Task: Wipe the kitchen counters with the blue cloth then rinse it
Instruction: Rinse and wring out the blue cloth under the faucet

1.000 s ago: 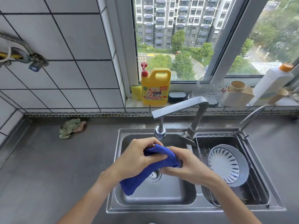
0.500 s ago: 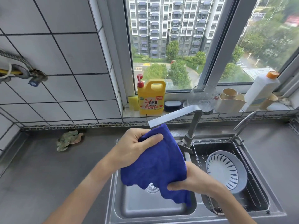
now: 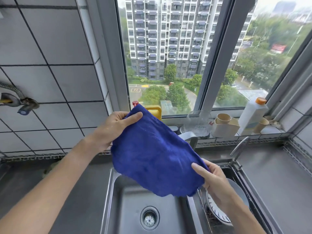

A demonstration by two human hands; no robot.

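Whereas a second ago you had the blue cloth [image 3: 157, 154] bunched low in the basin between both hands, you now hold it spread flat and lifted above the left sink [image 3: 128, 205], in front of the tap [image 3: 190, 136]. Your left hand [image 3: 116, 127] pinches the far upper corner between thumb and fingers, and your right hand [image 3: 211, 176] pinches the near lower edge, so both grip the cloth and neither is free. No water can be seen running, so I judge the rinse is over or paused and you are opening the cloth to check it or shake it out. From the head view, count one cloth, two basins, and two spouts, the second a slimmer one [image 3: 239, 151] on the right. On the sill stand one yellow bottle [image 3: 154, 111], mostly hidden behind the cloth, one white bottle [image 3: 252, 115] and one clear jug [image 3: 199, 122].
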